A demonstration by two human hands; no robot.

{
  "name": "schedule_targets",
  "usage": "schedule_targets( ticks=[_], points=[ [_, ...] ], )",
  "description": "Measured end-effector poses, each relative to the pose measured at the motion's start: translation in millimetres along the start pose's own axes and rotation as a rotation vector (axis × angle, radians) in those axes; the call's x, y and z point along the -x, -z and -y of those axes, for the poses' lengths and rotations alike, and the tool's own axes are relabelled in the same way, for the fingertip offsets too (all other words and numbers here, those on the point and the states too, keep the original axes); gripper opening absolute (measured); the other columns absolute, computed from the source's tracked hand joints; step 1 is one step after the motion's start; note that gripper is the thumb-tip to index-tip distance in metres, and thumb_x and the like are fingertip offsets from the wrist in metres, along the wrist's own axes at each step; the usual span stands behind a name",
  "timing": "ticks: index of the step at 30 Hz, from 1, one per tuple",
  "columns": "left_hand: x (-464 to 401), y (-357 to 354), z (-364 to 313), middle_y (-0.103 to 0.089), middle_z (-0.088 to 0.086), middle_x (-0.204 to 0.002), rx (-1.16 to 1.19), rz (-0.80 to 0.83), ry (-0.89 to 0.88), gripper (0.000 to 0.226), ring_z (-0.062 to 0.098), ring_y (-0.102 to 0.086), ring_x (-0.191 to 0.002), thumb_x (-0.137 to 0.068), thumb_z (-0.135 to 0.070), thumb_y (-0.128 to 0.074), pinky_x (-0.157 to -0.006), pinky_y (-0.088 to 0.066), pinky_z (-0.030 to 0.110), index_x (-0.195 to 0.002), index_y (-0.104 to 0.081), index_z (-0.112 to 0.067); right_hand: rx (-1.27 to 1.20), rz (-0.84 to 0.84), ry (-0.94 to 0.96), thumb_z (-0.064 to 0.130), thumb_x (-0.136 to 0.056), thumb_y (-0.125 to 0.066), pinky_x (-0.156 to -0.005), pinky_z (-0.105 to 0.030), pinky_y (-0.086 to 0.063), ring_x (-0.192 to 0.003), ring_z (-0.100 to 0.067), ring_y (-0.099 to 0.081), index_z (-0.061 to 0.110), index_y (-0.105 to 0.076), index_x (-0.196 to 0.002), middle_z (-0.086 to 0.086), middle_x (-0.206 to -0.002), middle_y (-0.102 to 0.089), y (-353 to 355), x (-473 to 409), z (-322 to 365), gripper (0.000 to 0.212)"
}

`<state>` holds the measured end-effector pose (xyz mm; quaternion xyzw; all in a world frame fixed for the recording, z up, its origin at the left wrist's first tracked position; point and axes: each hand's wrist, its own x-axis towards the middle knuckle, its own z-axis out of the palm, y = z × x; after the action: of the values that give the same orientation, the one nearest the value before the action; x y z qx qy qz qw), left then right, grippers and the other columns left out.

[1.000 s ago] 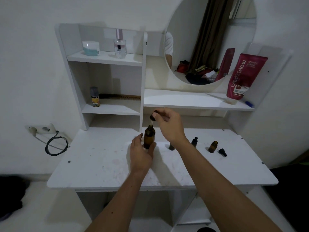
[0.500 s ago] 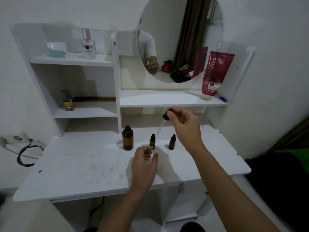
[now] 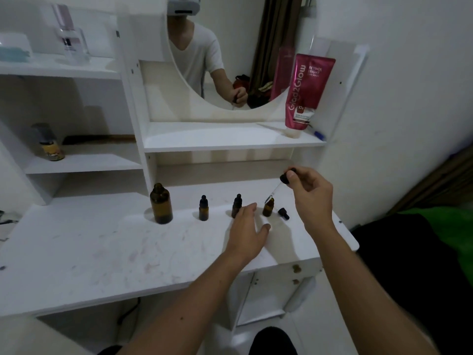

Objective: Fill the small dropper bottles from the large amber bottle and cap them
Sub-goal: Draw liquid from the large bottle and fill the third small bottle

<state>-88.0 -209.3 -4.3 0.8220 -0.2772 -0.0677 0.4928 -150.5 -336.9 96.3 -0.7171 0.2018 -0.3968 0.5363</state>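
Right hand (image 3: 311, 193) pinching dropper (image 3: 277, 187) by rubber bulb, tip at uncapped small bottle (image 3: 268, 207) on surface (image 3: 102, 247). Left hand (image 3: 247, 230) open, empty, alongside. Light, tippy glass: best steadied low on body.

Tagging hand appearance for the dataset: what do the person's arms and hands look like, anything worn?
Both forearms are bare up to the frame edge, with no sleeves in direct view. The left hand and right hand carry no gloves, rings, watch or bands. The mirror's reflection shows a white short-sleeved V-neck shirt.
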Motion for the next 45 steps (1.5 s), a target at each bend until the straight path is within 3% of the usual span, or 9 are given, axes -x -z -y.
schedule_targets(
  ticks=[6, 12, 19, 23, 27, 33, 35, 39, 45],
  points=[
    [-17, -16, -5, -0.048, 0.002, -0.149, -0.07, -0.023, -0.007, 0.058, 0.019, -0.047, -0.136, -0.098, -0.022, -0.066, -0.114, -0.041, 0.036, -0.15, -0.043, -0.011, 0.013, -0.019, 0.022, 0.017, -0.1, -0.069, -0.099, -0.042, -0.061, -0.101, -0.015, -0.077, 0.019, -0.077, -0.109, 0.002, -0.101, -0.08, 5, -7, -8, 0.012],
    [-27, -26, -5, -0.059, -0.002, -0.132, -0.112, -0.095, -0.056, 0.036, 0.016, -0.056, -0.121, -0.1, -0.026, -0.062, -0.1, -0.051, 0.034, -0.135, -0.056, -0.018, 0.049, 0.017, 0.018, 0.015, -0.1, -0.069, -0.099, -0.041, -0.06, -0.099, -0.013, -0.077, 0.019, -0.076, -0.109, 0.003, -0.098, -0.08, 6, -8, -16, 0.013],
    [-32, -30, -4, -0.063, -0.004, -0.122, -0.157, -0.136, -0.074, 0.025, 0.015, -0.058, -0.112, -0.102, -0.025, -0.057, -0.09, -0.054, 0.034, -0.126, -0.059, -0.018, 0.097, 0.092, -0.012, 0.015, -0.098, -0.071, -0.094, -0.033, -0.061, -0.094, -0.009, -0.078, 0.015, -0.077, -0.108, 0.004, -0.093, -0.081, 1, -8, -26, 0.012],
    [-31, -31, -2, -0.063, -0.002, -0.12, -0.166, -0.14, -0.094, 0.022, 0.016, -0.058, -0.112, -0.103, -0.023, -0.055, -0.089, -0.052, 0.033, -0.124, -0.059, -0.016, 0.115, 0.117, -0.066, 0.012, -0.097, -0.071, -0.078, -0.033, -0.059, -0.086, -0.009, -0.077, 0.014, -0.079, -0.096, 0.004, -0.087, -0.08, -4, -3, -35, 0.007],
    [-31, -30, -1, -0.063, -0.001, -0.12, -0.17, -0.144, -0.098, 0.022, 0.016, -0.059, -0.11, -0.105, -0.024, -0.052, -0.089, -0.052, 0.032, -0.124, -0.059, -0.016, 0.144, 0.115, -0.057, 0.008, -0.096, -0.07, -0.073, -0.032, -0.057, -0.081, -0.01, -0.076, 0.013, -0.077, -0.089, 0.003, -0.083, -0.079, -8, -5, -33, 0.011],
    [-29, -30, -1, -0.063, -0.004, -0.121, -0.138, -0.155, -0.084, 0.022, 0.014, -0.06, -0.109, -0.104, -0.025, -0.054, -0.089, -0.053, 0.031, -0.124, -0.059, -0.017, 0.144, 0.134, -0.09, 0.015, -0.098, -0.07, -0.085, -0.03, -0.06, -0.091, -0.009, -0.078, 0.018, -0.077, -0.102, 0.006, -0.087, -0.081, -4, -8, -30, 0.009],
    [-30, -29, -1, -0.064, -0.004, -0.12, -0.124, -0.155, -0.075, 0.022, 0.014, -0.061, -0.108, -0.104, -0.025, -0.055, -0.089, -0.054, 0.03, -0.124, -0.06, -0.017, 0.134, 0.138, -0.092, 0.016, -0.098, -0.07, -0.082, -0.029, -0.061, -0.091, -0.009, -0.078, 0.018, -0.078, -0.104, 0.007, -0.088, -0.081, -4, -9, -29, 0.01],
    [-31, -31, 0, -0.064, -0.004, -0.12, -0.125, -0.154, -0.085, 0.023, 0.014, -0.06, -0.11, -0.103, -0.027, -0.056, -0.092, -0.054, 0.032, -0.124, -0.06, -0.018, 0.136, 0.089, -0.118, 0.014, -0.096, -0.072, -0.075, -0.024, -0.058, -0.083, -0.006, -0.076, 0.017, -0.08, -0.093, 0.008, -0.082, -0.08, -5, -7, -31, 0.01],
    [-32, -31, 3, -0.063, -0.003, -0.124, -0.131, -0.142, -0.083, 0.025, 0.015, -0.058, -0.113, -0.105, -0.027, -0.053, -0.095, -0.052, 0.031, -0.127, -0.059, -0.016, 0.129, 0.08, -0.105, 0.01, -0.095, -0.072, -0.075, -0.03, -0.058, -0.081, -0.007, -0.076, 0.015, -0.08, -0.089, 0.007, -0.08, -0.079, -9, -9, -31, 0.01]
  ],
)
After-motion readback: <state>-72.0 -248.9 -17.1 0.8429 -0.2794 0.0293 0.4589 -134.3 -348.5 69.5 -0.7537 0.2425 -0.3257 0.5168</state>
